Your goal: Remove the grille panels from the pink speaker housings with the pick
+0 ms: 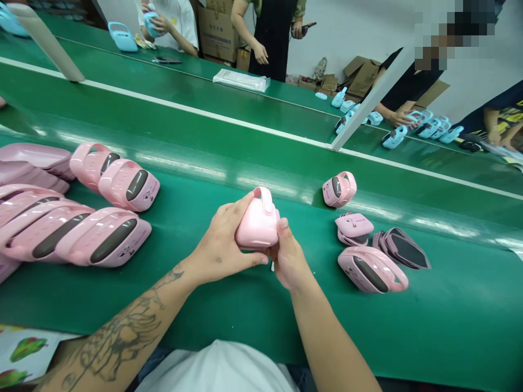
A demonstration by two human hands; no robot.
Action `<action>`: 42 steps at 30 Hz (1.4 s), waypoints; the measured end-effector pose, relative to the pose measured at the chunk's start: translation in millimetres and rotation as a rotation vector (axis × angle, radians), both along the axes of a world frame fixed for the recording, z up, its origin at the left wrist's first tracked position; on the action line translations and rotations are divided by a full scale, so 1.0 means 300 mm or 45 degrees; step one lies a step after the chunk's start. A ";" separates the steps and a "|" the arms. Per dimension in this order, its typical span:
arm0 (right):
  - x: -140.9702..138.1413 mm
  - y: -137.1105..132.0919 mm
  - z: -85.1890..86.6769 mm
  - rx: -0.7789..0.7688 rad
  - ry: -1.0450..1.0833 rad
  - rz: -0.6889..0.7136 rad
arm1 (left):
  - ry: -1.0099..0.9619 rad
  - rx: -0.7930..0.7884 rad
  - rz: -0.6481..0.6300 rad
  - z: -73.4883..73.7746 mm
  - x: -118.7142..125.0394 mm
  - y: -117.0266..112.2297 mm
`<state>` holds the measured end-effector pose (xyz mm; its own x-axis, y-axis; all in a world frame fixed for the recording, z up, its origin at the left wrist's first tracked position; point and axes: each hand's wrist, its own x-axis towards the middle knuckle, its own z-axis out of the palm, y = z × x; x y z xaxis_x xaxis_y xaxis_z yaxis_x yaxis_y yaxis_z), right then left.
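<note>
A tattooed left hand (pixel 223 239) and a bare right hand (pixel 289 258) clasp a glossy pink plastic case with a loop handle (pixel 257 220) just over a green conveyor belt (pixel 449 310)
Both hands are fully closed on the case from opposite sides, their fingers curled round its body and the right thumb pressed to its face, which keeps it steady with the handle upward. To the left, matching pink cases with dark oval panels (pixel 110 237) lie overlapping in close rows, within easy reach. To the right, a lone upright pink case (pixel 339 189) sits near loose pink shells with dark linings (pixel 402 249). On a farther belt, a co-worker's hands (pixel 161 23) hold a pale blue case, and more pale blue cases (pixel 427 128) lie bunched further along
</note>
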<state>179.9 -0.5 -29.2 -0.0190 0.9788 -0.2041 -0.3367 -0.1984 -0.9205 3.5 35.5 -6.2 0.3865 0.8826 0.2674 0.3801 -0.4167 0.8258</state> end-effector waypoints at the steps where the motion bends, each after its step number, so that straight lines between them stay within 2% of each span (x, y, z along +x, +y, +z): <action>1: -0.004 -0.004 0.005 -0.020 0.022 0.031 | -0.005 0.017 0.029 -0.011 0.002 0.004; 4: 0.000 -0.022 0.020 -0.078 -0.080 0.178 | -0.094 -0.088 0.101 -0.025 0.006 0.008; 6: 0.024 -0.043 0.030 -0.043 -0.320 0.274 | -0.264 -0.325 0.132 -0.017 0.001 -0.004; 7: 0.041 -0.056 0.033 0.041 -0.484 0.286 | -0.394 -0.465 0.123 -0.011 -0.003 -0.014; 8: 0.060 -0.070 0.037 0.185 -0.662 0.279 | -0.540 -0.598 0.085 -0.004 -0.008 -0.026; 11: 0.102 -0.113 0.043 0.783 -1.086 0.252 | -0.873 -0.879 -0.088 0.009 -0.020 -0.068; 13: 0.111 -0.136 0.047 1.060 -1.237 0.248 | -0.929 -0.994 -0.124 0.008 -0.021 -0.096; 14: 0.110 -0.145 0.049 1.120 -1.293 0.241 | -0.931 -1.038 -0.128 0.004 -0.019 -0.109; 17: 0.098 -0.165 0.056 1.123 -1.399 0.245 | -0.954 -1.104 -0.157 -0.012 -0.013 -0.140; 20: 0.091 -0.181 0.062 1.089 -1.419 0.289 | -0.942 -1.132 -0.108 -0.028 -0.013 -0.161; 26: 0.089 -0.205 0.074 1.115 -1.473 0.264 | -0.901 -1.076 -0.068 -0.043 -0.019 -0.185; 31: 0.083 -0.209 0.089 1.122 -1.440 0.294 | -0.869 -0.998 -0.069 -0.032 -0.021 -0.196; 36: 0.080 -0.211 0.100 1.126 -1.389 0.319 | -0.830 -1.005 -0.052 -0.016 -0.020 -0.208; 42: 0.076 -0.225 0.096 1.096 -1.374 0.309 | -0.699 -0.928 0.034 -0.008 -0.020 -0.217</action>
